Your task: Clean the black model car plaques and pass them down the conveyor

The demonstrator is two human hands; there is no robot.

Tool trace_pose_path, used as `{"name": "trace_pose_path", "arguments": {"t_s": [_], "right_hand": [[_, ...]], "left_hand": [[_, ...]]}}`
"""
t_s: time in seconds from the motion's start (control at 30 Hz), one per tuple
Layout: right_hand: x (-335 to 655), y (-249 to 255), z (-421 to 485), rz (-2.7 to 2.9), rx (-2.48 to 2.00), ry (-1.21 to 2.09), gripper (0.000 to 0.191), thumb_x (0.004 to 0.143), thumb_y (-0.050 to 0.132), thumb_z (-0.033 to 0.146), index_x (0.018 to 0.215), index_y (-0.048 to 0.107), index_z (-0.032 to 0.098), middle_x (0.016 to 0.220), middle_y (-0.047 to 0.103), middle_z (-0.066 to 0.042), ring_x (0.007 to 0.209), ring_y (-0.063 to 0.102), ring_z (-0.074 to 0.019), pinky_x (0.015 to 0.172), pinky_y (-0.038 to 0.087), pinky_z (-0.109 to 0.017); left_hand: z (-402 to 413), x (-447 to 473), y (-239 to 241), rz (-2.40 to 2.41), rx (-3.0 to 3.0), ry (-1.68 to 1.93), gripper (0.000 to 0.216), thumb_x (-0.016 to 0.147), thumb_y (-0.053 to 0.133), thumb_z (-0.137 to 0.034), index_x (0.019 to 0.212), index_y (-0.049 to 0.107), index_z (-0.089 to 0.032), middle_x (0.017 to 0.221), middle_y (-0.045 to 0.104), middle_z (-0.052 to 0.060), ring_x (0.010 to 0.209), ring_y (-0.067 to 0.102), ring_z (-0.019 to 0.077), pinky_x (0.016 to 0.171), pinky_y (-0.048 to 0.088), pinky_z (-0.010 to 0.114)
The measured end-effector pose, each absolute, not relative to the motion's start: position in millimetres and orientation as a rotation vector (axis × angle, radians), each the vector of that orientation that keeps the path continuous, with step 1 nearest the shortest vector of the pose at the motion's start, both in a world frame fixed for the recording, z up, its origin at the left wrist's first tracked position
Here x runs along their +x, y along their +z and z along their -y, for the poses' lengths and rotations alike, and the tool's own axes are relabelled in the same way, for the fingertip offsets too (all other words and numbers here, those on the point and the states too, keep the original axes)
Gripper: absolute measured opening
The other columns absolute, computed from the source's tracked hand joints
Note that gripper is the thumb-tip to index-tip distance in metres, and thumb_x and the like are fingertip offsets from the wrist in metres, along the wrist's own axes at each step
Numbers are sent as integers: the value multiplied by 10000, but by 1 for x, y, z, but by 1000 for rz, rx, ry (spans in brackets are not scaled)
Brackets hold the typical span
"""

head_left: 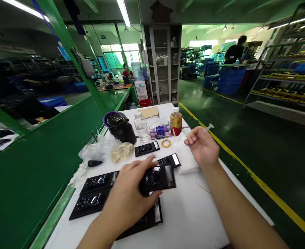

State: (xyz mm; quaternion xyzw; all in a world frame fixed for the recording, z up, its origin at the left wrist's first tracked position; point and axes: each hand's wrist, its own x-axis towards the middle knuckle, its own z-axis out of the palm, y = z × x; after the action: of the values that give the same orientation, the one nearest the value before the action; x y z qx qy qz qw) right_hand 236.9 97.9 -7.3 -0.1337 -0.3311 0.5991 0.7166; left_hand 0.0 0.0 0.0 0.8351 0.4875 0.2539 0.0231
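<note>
My left hand is closed around a black glossy panel, holding it a little above the white table. My right hand is raised to the right of it, fingers pinched on a thin clear syringe-like tool that points up and right. More black panels lie flat on the table: two at the left, one under my left hand, one farther back, and one beside the held panel. A white cloth lies under my right hand.
At the table's back stand a black jug with a purple rim, a clear water bottle, an amber drink bottle, a yellow tape ring and crumpled plastic bags. A green conveyor runs along the left. Another person stands far back right.
</note>
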Motion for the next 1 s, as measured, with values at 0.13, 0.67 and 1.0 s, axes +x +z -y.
{"name": "trace_pose_path", "arguments": {"t_s": [0.13,0.67,1.0], "right_hand": [[233,2,-71,904,-27,1570,695,781,429,855,530,404,206,470,259,56,426,236,-103,441,255,-255],[194,-13,-61,1043,49,1786,685,829,303,828,519,275,217,431,242,50,408,247,-107,460,258,-296],[195,-13,-60,1154,-69,1769,696,806,341,848,522,326,212,448,244,47,430,274,-117,505,284,-313]], "left_hand": [[-27,21,-23,-1487,2634,832,870,696,787,-191,1435,333,-264,1222,677,48,1090,595,271,924,466,452],[-14,21,-40,-1420,2396,1065,801,665,770,-210,1386,421,-205,1160,714,43,1047,650,219,947,538,349],[-15,24,-38,-1451,2328,1066,795,612,799,-184,1339,479,-201,1142,722,29,1020,665,206,931,558,320]]}}
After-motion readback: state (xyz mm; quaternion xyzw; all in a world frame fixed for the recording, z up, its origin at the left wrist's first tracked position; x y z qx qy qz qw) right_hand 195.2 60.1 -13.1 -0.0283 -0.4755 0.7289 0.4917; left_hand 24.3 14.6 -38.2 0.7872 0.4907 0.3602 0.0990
